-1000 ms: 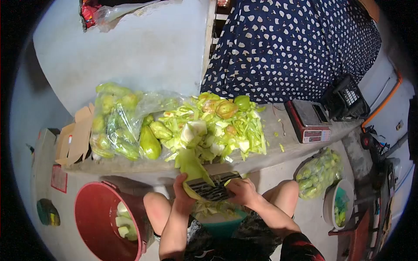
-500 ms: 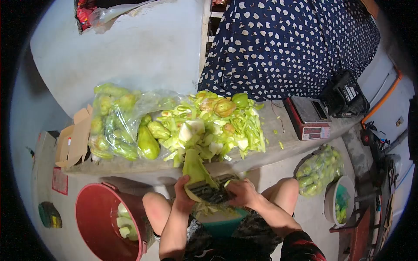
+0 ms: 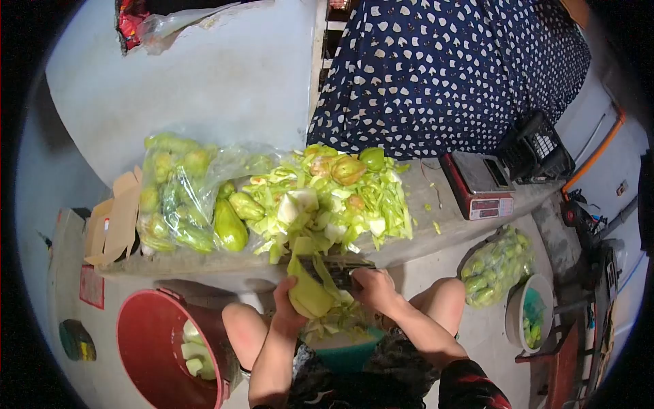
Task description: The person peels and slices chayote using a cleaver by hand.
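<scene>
My left hand (image 3: 286, 303) is wrapped round a pale green chayote (image 3: 310, 297), from whose upper end a strip of peel hangs. My right hand (image 3: 373, 289) is closed on a dark blade (image 3: 334, 269), which lies across the far side of the chayote. Just beyond is a heap of green peelings (image 3: 340, 204) on a concrete ledge (image 3: 429, 235), with whole chayotes on and beside it. More peelings lie in a teal container (image 3: 344, 359) between the knees.
At the left stand a red bucket (image 3: 167, 354) with peeled pieces, a cardboard box (image 3: 119, 225) and a bag of chayotes (image 3: 180, 198). To the right are a scale (image 3: 477, 184), a black crate (image 3: 541, 150), another full bag (image 3: 499, 267) and a pale bucket (image 3: 514, 317).
The blade has swung up from in front of the chayote to its far side, uncovering more of it. My right hand has risen slightly; my left hand has kept its hold.
</scene>
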`<act>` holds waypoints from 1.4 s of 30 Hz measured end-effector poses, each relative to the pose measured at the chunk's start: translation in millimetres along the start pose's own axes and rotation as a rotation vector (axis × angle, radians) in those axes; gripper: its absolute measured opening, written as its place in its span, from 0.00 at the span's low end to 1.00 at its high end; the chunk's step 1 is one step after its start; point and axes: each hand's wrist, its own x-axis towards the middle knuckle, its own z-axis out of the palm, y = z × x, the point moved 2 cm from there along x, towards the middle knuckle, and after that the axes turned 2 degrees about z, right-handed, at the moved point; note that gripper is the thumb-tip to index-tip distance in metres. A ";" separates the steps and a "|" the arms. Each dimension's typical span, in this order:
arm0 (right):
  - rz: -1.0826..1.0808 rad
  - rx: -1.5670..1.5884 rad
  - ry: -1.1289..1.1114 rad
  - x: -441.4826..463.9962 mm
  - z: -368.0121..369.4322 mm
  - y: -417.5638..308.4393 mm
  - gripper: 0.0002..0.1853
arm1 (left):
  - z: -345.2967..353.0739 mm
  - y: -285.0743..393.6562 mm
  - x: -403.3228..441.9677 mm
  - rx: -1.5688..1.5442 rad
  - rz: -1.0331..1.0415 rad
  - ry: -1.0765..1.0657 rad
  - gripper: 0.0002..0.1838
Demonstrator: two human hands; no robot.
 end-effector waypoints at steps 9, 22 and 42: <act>-0.179 0.030 -0.085 -7.9 -17.4 -21.5 0.13 | -13.1 -3.2 -2.2 -0.017 -0.007 0.139 0.38; -0.022 0.059 -0.014 -10.6 -10.5 3.0 0.23 | 0.2 -2.5 6.5 -0.048 0.018 0.062 0.38; 0.018 -0.132 -0.007 3.5 -9.2 3.8 0.18 | -7.4 -8.6 4.4 0.077 0.027 0.005 0.37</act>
